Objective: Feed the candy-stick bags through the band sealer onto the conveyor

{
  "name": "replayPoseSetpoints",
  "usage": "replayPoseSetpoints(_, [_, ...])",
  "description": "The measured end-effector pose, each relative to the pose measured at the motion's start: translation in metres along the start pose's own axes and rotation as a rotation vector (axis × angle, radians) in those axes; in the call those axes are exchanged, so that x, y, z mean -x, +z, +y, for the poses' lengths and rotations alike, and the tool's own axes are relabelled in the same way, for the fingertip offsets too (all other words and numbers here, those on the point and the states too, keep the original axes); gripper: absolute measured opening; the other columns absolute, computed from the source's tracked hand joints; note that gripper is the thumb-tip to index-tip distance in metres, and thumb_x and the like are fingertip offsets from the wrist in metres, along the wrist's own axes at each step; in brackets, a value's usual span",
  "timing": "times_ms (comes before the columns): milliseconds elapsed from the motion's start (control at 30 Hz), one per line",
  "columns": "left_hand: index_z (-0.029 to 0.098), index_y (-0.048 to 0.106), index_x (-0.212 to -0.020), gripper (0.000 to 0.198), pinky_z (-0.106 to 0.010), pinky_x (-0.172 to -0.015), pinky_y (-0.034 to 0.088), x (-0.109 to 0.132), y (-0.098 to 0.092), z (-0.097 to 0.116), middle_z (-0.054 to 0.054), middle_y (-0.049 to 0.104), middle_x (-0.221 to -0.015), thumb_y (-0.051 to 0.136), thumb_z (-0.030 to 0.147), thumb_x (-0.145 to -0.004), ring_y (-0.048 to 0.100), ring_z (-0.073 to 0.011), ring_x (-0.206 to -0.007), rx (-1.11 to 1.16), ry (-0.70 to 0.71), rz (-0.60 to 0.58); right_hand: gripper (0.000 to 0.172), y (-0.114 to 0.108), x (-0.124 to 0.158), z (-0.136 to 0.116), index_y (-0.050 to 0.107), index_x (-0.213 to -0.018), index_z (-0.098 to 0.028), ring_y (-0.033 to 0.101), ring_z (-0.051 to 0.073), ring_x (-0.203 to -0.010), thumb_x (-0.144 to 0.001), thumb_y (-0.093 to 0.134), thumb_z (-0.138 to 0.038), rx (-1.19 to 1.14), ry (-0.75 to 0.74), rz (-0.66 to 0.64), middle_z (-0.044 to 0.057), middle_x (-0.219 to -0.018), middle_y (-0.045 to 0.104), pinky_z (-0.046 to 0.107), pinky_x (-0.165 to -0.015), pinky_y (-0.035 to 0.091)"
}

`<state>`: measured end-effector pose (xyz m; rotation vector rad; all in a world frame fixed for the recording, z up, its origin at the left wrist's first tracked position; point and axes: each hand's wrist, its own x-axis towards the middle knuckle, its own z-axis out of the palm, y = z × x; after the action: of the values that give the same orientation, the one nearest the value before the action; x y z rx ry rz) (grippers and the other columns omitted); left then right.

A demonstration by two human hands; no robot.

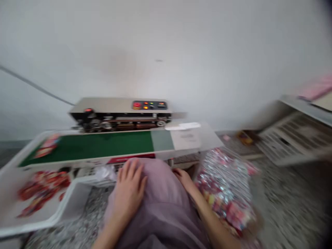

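My left hand [130, 183] lies on my knee over the mauve cloth [163, 180], its fingers spread and nothing in them. On the other side of the knee rests my right hand [184, 179], close to a stack of shiny silver-and-red packets [225, 183]; its fingertips are partly hidden and blurred. Beyond the knees stands a band sealing machine [119, 114] with lit red and orange controls. Along its front runs a green conveyor belt [103, 145], with a red packet [48, 145] at its left end.
A white bin [64, 204] on the left holds several red packets [44, 190]. At the right a slotted plastic crate [293, 138] stands beneath a shelf edge. A cable [36, 84] crosses the wall [197, 62] down to the machine. The floor [285, 200] is speckled.
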<state>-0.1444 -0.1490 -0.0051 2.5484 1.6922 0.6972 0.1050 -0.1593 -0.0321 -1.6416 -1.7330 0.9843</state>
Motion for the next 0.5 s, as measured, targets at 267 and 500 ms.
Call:
replayPoseSetpoints(267, [0.019,0.056,-0.132,0.034,-0.050,-0.113,0.041,-0.032,0.019,0.103,-0.014,0.051,-0.149,0.042,0.025,-0.101,0.042,-0.0283,-0.142,0.382,0.352,-0.066,0.032,-0.103,0.176,0.113,0.073,-0.109,-0.023,0.068,0.023,-0.101,-0.091,0.046,-0.029,0.208,0.343,0.288,0.007,-0.110,0.075,0.038,-0.092,0.054])
replayPoseSetpoints(500, [0.014,0.064,-0.121,0.031,-0.040,-0.102,0.043,-0.052,0.106,0.245,-0.014,0.067,-0.125,0.058,0.024,-0.092,0.061,-0.0265,-0.115,0.107,0.727,-0.608,0.048,-0.120,0.216,0.194,0.066,-0.125,-0.020,0.058,0.028,-0.124,-0.079,0.051,-0.021,0.376,0.473,0.359,0.011,-0.127,0.067,0.047,-0.109,0.043])
